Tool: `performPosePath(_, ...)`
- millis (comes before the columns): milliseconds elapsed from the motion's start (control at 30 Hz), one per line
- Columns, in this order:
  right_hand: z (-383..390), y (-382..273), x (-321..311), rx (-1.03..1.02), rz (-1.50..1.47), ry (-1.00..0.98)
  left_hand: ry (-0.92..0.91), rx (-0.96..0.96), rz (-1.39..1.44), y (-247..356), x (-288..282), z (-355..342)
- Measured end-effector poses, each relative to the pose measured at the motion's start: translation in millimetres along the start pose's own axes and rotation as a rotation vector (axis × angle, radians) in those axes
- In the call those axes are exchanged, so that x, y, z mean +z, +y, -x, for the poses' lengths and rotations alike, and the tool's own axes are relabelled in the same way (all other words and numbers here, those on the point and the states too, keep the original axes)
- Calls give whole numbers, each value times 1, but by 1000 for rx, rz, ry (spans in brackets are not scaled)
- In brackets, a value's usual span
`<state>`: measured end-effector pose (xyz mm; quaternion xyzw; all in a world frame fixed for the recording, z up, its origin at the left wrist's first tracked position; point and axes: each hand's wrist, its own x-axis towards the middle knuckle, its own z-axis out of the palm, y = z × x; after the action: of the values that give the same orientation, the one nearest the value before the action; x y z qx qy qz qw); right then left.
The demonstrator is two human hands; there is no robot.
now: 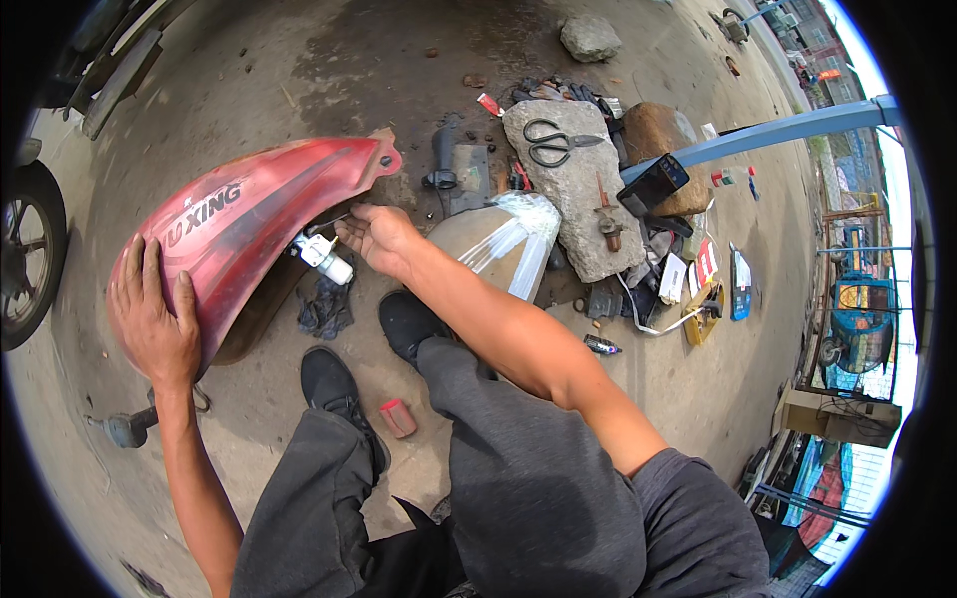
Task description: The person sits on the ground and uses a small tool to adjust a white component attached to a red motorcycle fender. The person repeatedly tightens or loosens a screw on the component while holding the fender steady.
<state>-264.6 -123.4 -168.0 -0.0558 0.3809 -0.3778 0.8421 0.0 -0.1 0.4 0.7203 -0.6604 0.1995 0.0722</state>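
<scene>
A red motorcycle fuel tank [261,204] with scuffed paint lies tilted on the ground at my left. My left hand [155,309] rests flat on its side, fingers spread. From the tank's lower edge sticks out a silver and white fuel valve [324,259] with a pale round cup. Beside that valve my right hand [377,237] is closed, thumb and fingers pinching a thin metal tool [331,221]. The tool's tip is close to the valve's top; whether it touches cannot be made out.
Black scissors [560,143] and a rusty metal part [607,224] lie on a flat stone slab [543,199] to the right. A phone [658,184] leans by a brown rock. A red block [398,418] sits near my shoes, a power tool [125,429] at far left.
</scene>
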Motion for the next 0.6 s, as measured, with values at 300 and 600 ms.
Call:
performPosePath(300,-9,9,-12,33,-57,92,3,9,-10,0,0,0)
performPosePath(600,25,-14,17,-349,231,-12,3,13,-21,0,0,-1)
